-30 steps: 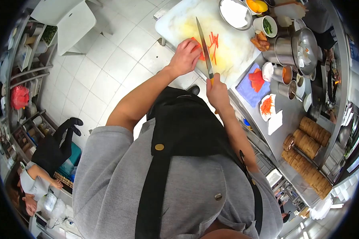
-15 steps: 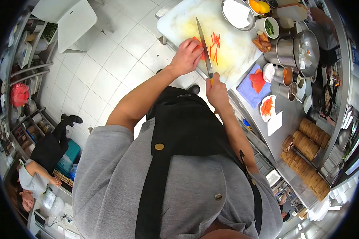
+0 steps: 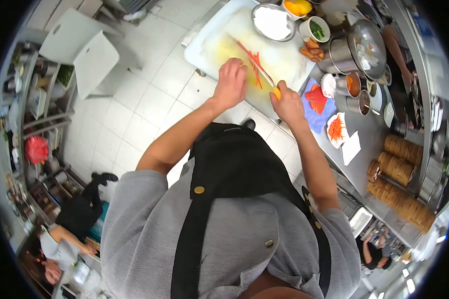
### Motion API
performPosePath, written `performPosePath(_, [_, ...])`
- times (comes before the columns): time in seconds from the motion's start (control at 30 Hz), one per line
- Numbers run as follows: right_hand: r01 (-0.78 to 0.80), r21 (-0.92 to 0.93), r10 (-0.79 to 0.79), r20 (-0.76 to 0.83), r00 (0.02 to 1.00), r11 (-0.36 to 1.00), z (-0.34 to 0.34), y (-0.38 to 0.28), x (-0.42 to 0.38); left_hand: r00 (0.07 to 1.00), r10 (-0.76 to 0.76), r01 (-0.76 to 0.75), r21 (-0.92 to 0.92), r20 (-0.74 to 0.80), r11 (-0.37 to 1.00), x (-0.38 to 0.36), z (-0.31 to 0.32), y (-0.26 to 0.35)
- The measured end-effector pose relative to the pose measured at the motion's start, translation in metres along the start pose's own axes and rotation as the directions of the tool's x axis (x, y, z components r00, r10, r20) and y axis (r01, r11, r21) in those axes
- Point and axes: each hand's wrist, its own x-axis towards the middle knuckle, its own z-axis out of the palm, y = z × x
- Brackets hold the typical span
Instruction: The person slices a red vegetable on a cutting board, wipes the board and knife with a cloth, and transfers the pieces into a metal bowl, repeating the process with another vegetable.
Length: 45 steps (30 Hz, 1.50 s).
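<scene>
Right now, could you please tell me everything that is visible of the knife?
The knife has a yellow handle and a long, slim blade that looks like metal. The right hand grips the handle, hiding part of it. The blade slants forward and to the left over the white board, with red strips close to it. It is blurred, so I cannot tell whether it touches the board or the strips.

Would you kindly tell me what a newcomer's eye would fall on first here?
Probably the knife in the right hand, by red strips on the white board. Then perhaps the orange shreds beside the purple cloth, or the steamers stacked at the right.
</scene>
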Motion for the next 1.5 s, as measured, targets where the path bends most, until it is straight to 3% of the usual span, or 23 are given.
performPosePath(0.07, [0.045,-0.04,-0.047,-0.057,0.997,0.998,-0.009,0.005,-0.003,0.97,0.111,-0.165,0.252,0.214,0.954,0.023,0.002,0.028])
performPosePath(0.13, [-0.003,-0.026,0.001,-0.063,0.998,1.0,-0.019,0.004,-0.004,0.939,0.191,-0.267,0.257,0.287,0.929,0.036,0.016,0.043])
performPosePath(0.2, [0.028,0.005,-0.028,-0.056,0.998,1.0,-0.025,0.008,-0.006,0.848,0.365,-0.471,0.233,0.384,0.851,0.042,0.04,0.039])
performPosePath(0.33, [-0.03,-0.072,0.027,-0.036,0.999,0.997,-0.05,0.047,-0.038,0.812,0.405,-0.533,0.25,0.421,0.808,0.055,0.05,0.01])
performPosePath(0.37, [-0.038,-0.056,0.033,-0.092,0.995,0.998,-0.061,0.067,-0.058,0.769,0.365,-0.569,0.303,0.524,0.765,0.058,0.049,-0.009])
performPosePath(0.4, [-0.028,-0.051,0.021,-0.134,0.991,0.998,-0.07,0.077,-0.07,0.768,0.369,-0.572,0.303,0.523,0.762,0.062,0.05,-0.012])
performPosePath(0.5, [-0.132,-0.108,0.129,-0.029,0.991,0.985,-0.088,0.08,-0.085,0.831,0.161,-0.388,0.348,0.532,0.853,0.063,0.047,-0.004])
performPosePath(0.63, [-0.107,-0.059,0.1,-0.109,0.989,0.992,-0.07,0.082,-0.079,0.801,0.064,-0.323,0.34,0.595,0.883,0.062,0.034,0.038])
performPosePath(0.7, [-0.064,-0.097,0.054,-0.104,0.993,0.993,-0.055,0.073,-0.062,0.795,0.315,-0.422,0.1,0.519,0.901,0.061,0.046,0.069])
performPosePath(0.8, [-0.091,-0.094,0.088,-0.026,0.996,0.991,-0.056,0.049,-0.042,0.733,0.403,-0.555,0.141,0.548,0.82,0.06,0.082,0.078])
performPosePath(0.93, [-0.073,-0.062,0.072,-0.023,0.997,0.995,-0.07,0.07,-0.051,0.762,0.446,-0.584,0.199,0.469,0.787,0.063,0.088,0.053])
performPosePath(1.0, [-0.019,-0.082,0.016,-0.041,0.999,0.996,-0.083,0.09,-0.071,0.762,0.389,-0.55,0.2,0.517,0.811,0.067,0.079,0.03])
performPosePath(1.07, [-0.151,-0.114,0.144,-0.064,0.987,0.982,-0.115,0.091,-0.099,0.755,0.343,-0.555,0.265,0.559,0.789,0.07,0.071,0.001])
performPosePath(1.17, [-0.168,-0.07,0.168,-0.002,0.986,0.983,-0.143,0.11,-0.13,0.807,0.26,-0.468,0.305,0.531,0.829,0.072,0.054,-0.022])
performPosePath(1.23, [-0.322,0.024,0.32,0.068,0.945,0.946,-0.14,0.113,-0.136,0.915,-0.003,-0.128,0.299,0.403,0.946,0.082,0.033,-0.016])
performPosePath(1.27, [-0.328,0.031,0.325,0.066,0.943,0.944,-0.128,0.114,-0.133,0.912,0.003,-0.137,0.299,0.409,0.944,0.085,0.029,-0.024])
performPosePath(1.33, [-0.256,0.123,0.257,0.007,0.966,0.959,-0.079,0.116,-0.12,0.907,-0.193,0.08,0.296,0.375,0.952,0.089,0.028,-0.041])
performPosePath(1.47, [-0.151,0.219,0.163,-0.036,0.986,0.964,-0.007,0.093,-0.105,0.918,-0.1,0.076,0.079,0.383,0.994,0.069,0.02,-0.023])
performPosePath(1.5, [-0.133,0.191,0.143,-0.04,0.989,0.973,-0.009,0.079,-0.105,0.956,-0.083,0.071,0.052,0.283,0.996,0.064,0.014,-0.022])
